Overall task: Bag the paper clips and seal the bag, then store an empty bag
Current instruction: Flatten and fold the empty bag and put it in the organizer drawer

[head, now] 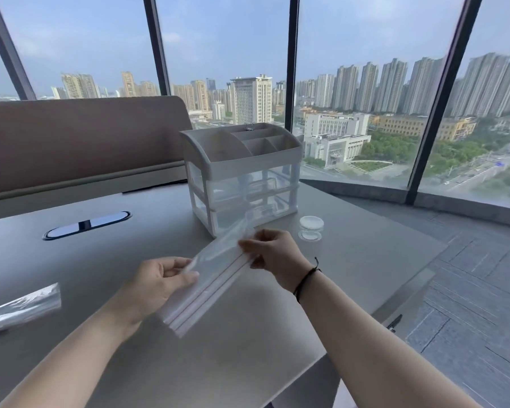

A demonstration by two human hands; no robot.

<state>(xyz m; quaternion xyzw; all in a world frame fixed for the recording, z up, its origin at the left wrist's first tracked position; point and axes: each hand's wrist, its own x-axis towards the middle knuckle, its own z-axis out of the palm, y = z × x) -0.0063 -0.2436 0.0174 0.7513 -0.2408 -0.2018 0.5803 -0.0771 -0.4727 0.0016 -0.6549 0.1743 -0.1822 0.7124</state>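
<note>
Clear zip bag (215, 272) pinched by both hands, left (156, 285) & right (273, 254) (above desk (248, 328) edge).

grey desk (351, 260) | tall windows (224, 48) (daylit city towers beyond) | beige partition (71, 142) | grey carpet (477, 304)

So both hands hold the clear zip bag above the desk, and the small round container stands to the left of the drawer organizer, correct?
Not quite. The head view shows the small round container to the right of the drawer organizer, not left. Both hands, left and right, do hold the clear zip bag above the desk.
</note>
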